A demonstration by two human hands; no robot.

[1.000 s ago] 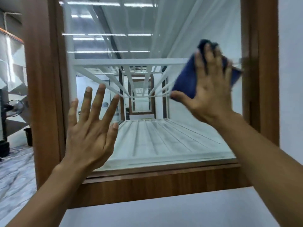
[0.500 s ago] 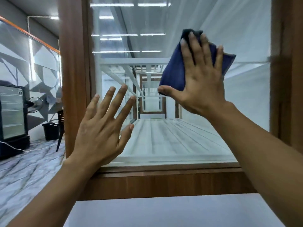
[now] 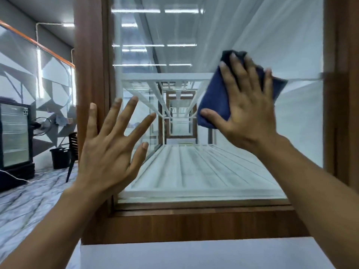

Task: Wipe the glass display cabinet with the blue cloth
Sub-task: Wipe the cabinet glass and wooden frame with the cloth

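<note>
The right hand (image 3: pixel 250 115) presses the blue cloth (image 3: pixel 215 100) flat on the glass (image 3: pixel 291 45), under straight, spread fingers (image 3: pixel 236 74). The left hand (image 3: pixel 108 152) is spread wide and holds nothing.

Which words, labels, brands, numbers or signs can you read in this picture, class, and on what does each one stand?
No text here can be read.
Small label on the top corner of the black glass-door fridge: too small and blurred to read.
Folded blue cloth and wood-framed glass display cabinet: no writing visible on either.
</note>
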